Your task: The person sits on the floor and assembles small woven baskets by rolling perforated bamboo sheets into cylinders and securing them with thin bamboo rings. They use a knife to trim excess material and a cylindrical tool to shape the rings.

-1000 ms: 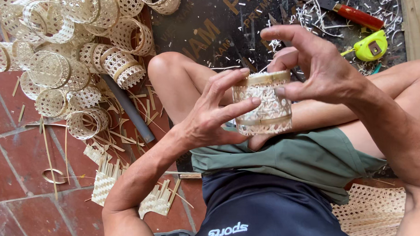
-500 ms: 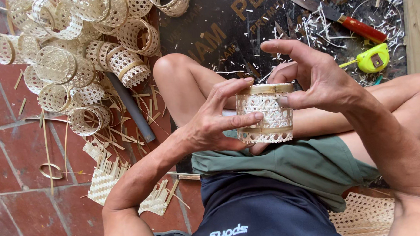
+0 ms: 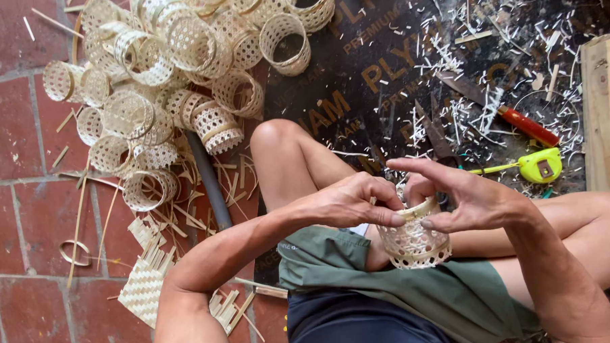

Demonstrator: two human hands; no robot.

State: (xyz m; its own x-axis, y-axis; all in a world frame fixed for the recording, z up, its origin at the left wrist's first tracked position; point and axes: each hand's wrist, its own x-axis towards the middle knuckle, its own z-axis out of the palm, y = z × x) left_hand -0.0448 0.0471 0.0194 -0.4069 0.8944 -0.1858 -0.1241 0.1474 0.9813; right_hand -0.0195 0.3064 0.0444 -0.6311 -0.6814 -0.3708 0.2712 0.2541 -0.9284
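Observation:
I hold a small round woven rattan basket (image 3: 414,245) over my lap, its open rim facing up and slightly away. My left hand (image 3: 350,202) pinches the rim on its left side with thumb and fingers. My right hand (image 3: 463,198) grips the rim on the right, index finger stretched out above it. Both hands touch the pale band around the top. My bare knees and green shorts lie underneath.
A heap of several finished woven cylinders (image 3: 173,68) lies on the red brick floor at upper left, beside a grey pipe (image 3: 208,181). Flat woven scraps (image 3: 143,289) lie lower left. A dark board (image 3: 409,66) strewn with shavings holds a red-handled knife (image 3: 526,124) and a yellow tape measure (image 3: 541,164).
The basket has tipped from lying sideways between my hands to rim-up and dropped lower toward my lap. Both hands shifted onto the rim.

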